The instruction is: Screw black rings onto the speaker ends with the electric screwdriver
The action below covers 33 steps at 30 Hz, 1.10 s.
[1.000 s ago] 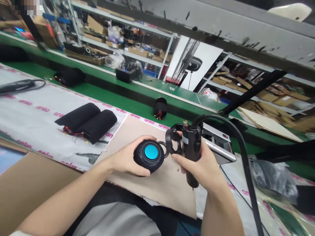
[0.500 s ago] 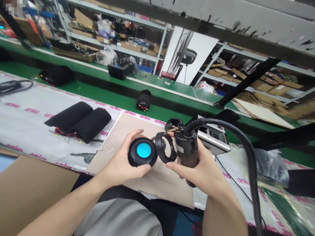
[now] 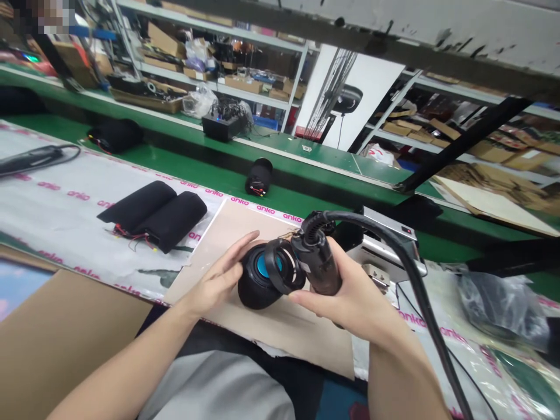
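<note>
My left hand (image 3: pixel 217 279) holds a black fabric-covered cylindrical speaker body (image 3: pixel 256 289), its fingers spread along the side. The speaker's round blue face (image 3: pixel 263 266) is turned toward my right and partly hidden. My right hand (image 3: pixel 345 291) grips a black corded handheld tool (image 3: pixel 317 262) by its barrel. A black ring (image 3: pixel 280 266) at the tool's end sits against the speaker's face. The tool's thick black cord (image 3: pixel 394 245) arcs over to the right and runs down past my right wrist. Both hands are above a beige board (image 3: pixel 262 224).
Two black cylinders with red wires (image 3: pixel 153 216) lie on a white printed sheet (image 3: pixel 74 227) to the left. A third stands on the green bench (image 3: pixel 301 181) beyond the board. A metal device (image 3: pixel 389 248) sits right of my hands. Shelves of cartons fill the background.
The black ring has moved left from beside the speaker onto its blue face. The speaker has turned sideways, showing less of that face, and my left hand's fingers have straightened.
</note>
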{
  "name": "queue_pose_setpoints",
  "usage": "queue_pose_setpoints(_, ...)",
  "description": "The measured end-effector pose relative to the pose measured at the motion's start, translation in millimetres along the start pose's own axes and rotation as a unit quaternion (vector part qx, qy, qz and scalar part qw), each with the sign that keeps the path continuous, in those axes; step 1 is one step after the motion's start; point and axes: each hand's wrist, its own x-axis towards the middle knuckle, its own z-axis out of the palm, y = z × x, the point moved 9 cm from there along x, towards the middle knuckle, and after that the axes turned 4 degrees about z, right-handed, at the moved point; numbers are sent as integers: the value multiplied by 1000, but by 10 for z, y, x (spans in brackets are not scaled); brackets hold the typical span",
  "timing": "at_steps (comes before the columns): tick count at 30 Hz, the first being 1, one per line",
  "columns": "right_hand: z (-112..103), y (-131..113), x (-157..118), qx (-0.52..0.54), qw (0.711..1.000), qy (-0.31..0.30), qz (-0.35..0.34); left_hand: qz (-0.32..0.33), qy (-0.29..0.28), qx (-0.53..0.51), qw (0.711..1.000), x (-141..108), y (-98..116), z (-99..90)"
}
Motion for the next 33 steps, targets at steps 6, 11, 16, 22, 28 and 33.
queue_pose_setpoints(6, 77, 50, 28, 14, 999, -25, 24, -7, 87, 6, 996, -27, -73, -27)
queue_pose_setpoints(11, 41, 64, 25, -74, 997, -33, 16, -3, 101, 14, 995, -54, 0, 51)
queue_pose_setpoints(16, 49, 35, -15, -77, 996, -46, -2, -3, 22, 71, 997, -99, 9, 100)
queue_pose_setpoints(22, 148, -198, 72, -185, 979, -81, -39, -56, 49, 195, 978, -107, -46, 81)
queue_pose_setpoints(28, 110, -172, 85, -189, 977, -72, -64, -31, 51, 204, 977, -91, -12, 90)
queue_pose_setpoints(33, 112, -33, 33, -92, 994, -43, -28, 11, 22, 196, 980, -79, 29, 126)
